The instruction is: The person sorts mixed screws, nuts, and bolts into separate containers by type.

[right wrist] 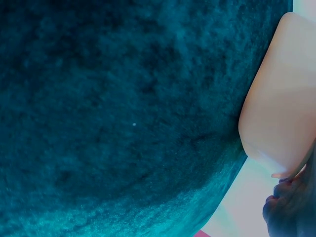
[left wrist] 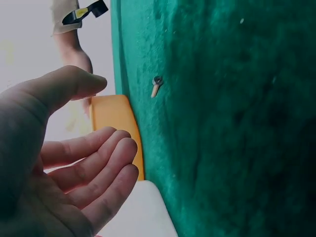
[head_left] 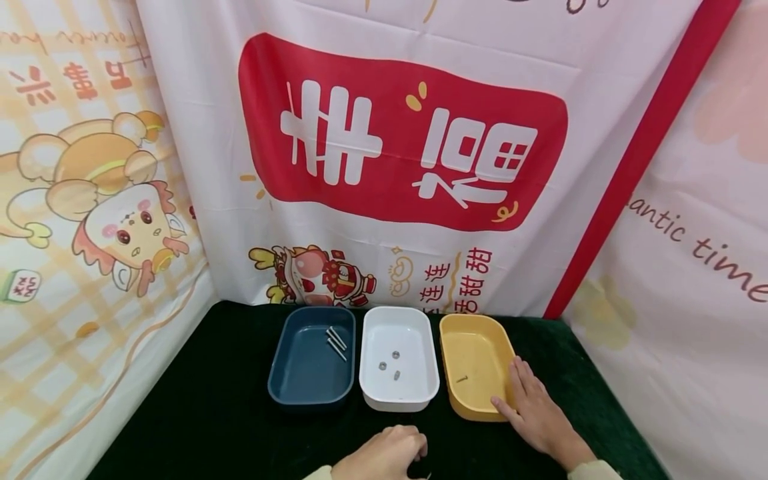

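My left hand point(head_left: 384, 457) is held low in front of the white tray point(head_left: 399, 403). In the left wrist view its fingers are loosely bent, apart from the thumb, with nothing between them. A small screw point(left wrist: 156, 86) lies on the green cloth beyond those fingertips. My right hand point(head_left: 540, 410) rests against the right side of the yellow tray point(head_left: 480, 410), fingers straight and thumb at the front rim. Inside that tray is one small screw point(head_left: 462, 379). Two nuts point(head_left: 395, 355) and a small metal piece point(head_left: 397, 376) lie in the white tray.
Left of the white tray stands a dark blue tray point(head_left: 303, 373) with several long metal screws point(head_left: 337, 343). All three trays sit side by side on a dark green cloth point(head_left: 198, 407). A printed curtain point(head_left: 396, 267) hangs just behind them, with fabric walls on both sides.
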Demonstrator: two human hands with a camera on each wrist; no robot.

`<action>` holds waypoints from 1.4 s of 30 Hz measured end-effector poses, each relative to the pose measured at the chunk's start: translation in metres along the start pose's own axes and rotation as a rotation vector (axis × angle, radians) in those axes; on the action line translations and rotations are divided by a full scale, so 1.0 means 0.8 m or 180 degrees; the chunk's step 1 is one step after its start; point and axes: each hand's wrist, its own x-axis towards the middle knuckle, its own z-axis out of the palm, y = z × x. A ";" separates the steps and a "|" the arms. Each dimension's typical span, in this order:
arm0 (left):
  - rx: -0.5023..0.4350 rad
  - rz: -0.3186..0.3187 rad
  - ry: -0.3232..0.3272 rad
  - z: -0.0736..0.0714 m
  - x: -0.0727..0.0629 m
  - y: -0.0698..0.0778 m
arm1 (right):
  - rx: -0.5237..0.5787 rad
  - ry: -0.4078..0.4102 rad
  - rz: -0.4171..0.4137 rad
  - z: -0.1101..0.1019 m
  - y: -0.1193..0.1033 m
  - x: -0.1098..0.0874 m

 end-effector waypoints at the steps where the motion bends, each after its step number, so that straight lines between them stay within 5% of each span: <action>1: -0.0023 0.0002 -0.0032 0.003 0.001 -0.001 | -0.0002 0.0011 -0.0003 0.000 0.000 0.000; 9: 0.0017 0.0020 -0.0259 0.027 0.009 -0.010 | -0.0011 0.0012 -0.0004 0.002 0.001 0.000; 14: -0.0028 0.0042 -0.0230 0.033 0.015 -0.013 | -0.0016 0.0026 -0.0004 0.001 0.001 0.001; 35: -0.0125 -0.0051 -0.0270 0.030 0.022 -0.009 | -0.0008 0.0038 -0.0015 0.001 0.001 0.000; 42: -0.0077 0.0099 -0.0232 0.027 0.023 -0.008 | -0.0003 0.0028 -0.0008 0.001 0.000 0.000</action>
